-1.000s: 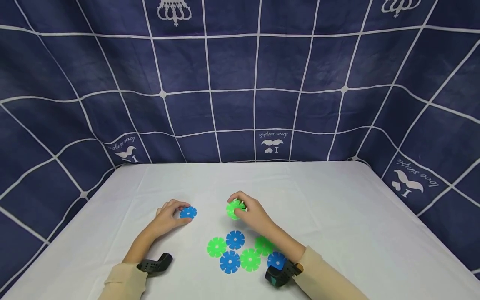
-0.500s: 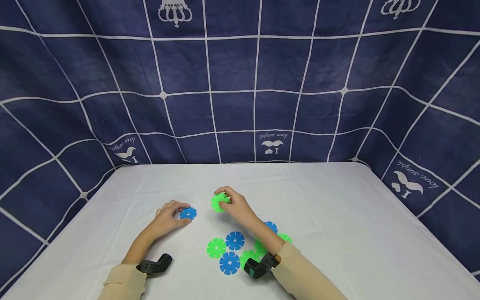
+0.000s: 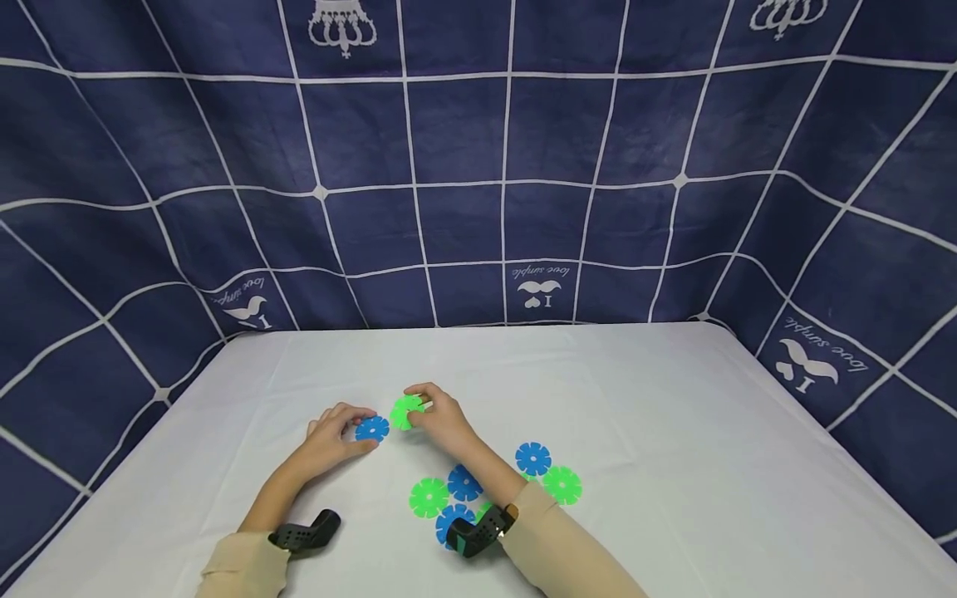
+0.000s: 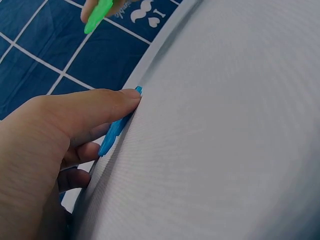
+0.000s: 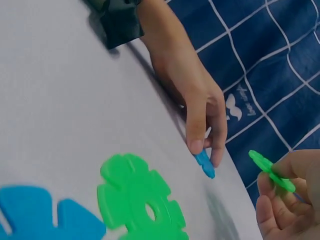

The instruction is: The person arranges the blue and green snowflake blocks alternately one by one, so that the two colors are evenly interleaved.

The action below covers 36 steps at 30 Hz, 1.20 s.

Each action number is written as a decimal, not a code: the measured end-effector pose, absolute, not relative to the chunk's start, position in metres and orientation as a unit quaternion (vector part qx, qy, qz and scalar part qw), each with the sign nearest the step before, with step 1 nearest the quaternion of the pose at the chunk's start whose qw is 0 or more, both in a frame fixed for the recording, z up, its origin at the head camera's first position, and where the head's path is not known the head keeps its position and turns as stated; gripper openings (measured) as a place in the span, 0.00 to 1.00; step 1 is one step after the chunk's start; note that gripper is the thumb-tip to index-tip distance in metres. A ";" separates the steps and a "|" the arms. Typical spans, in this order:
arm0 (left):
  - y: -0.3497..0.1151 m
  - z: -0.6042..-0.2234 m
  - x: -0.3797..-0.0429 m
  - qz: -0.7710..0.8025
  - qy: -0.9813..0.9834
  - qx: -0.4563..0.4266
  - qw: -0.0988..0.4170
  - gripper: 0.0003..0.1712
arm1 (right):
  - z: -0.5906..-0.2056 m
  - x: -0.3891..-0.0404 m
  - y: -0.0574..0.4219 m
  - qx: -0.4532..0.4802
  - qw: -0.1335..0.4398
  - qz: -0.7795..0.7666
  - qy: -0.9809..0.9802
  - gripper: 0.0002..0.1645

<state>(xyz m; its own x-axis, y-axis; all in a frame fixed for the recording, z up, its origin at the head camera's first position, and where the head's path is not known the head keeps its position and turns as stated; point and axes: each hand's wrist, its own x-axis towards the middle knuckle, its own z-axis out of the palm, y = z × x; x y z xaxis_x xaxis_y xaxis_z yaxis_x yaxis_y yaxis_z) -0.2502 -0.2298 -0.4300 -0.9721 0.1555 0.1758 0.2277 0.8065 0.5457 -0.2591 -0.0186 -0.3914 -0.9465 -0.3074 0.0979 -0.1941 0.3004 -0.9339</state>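
In the head view my left hand [image 3: 329, 438] pinches a blue notched plastic building disc [image 3: 371, 428] low over the table. The left wrist view shows my thumb and fingers on the rim of that blue building disc [image 4: 114, 134]. Just to its right, my right hand [image 3: 445, 425] holds a green building disc [image 3: 404, 411] of the same kind between thumb and fingers. Seen from the right wrist, the green building disc [image 5: 272, 172] is tilted and apart from the blue one.
Several loose building discs lie nearer me, among them a green disc [image 3: 429, 498], a blue disc [image 3: 533, 458] and another green disc [image 3: 562, 485]. My right forearm hides some. The white-covered table [image 3: 673, 432] ends at a navy checked curtain [image 3: 463, 216].
My right hand has carried the green building disc leftward, close beside the blue one. The left hand has stayed in place, holding its disc. Discs at the right have come out from under my forearm.
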 end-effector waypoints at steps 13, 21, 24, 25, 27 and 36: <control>-0.229 -0.429 -0.251 -0.299 -0.947 -0.103 0.062 0.27 | -0.411 -0.263 -0.026 -0.164 0.020 -0.454 0.875 0.19; -0.230 -0.428 -0.250 -0.300 -0.947 -0.103 0.056 0.28 | -0.416 -0.263 -0.026 -0.165 -0.017 -0.393 0.904 0.19; -0.230 -0.428 -0.251 -0.299 -0.947 -0.104 0.056 0.28 | -0.418 -0.264 -0.025 -0.171 -0.021 -0.384 0.907 0.18; -0.230 -0.428 -0.251 -0.299 -0.947 -0.104 0.057 0.28 | -0.419 -0.264 -0.025 -0.172 -0.022 -0.384 0.907 0.18; -0.230 -0.429 -0.250 -0.299 -0.947 -0.103 0.057 0.28 | -0.420 -0.264 -0.025 -0.172 -0.020 -0.383 0.907 0.18; -0.229 -0.428 -0.250 -0.305 -0.944 -0.106 0.060 0.28 | -0.421 -0.262 -0.022 -0.194 -0.004 -0.348 0.917 0.24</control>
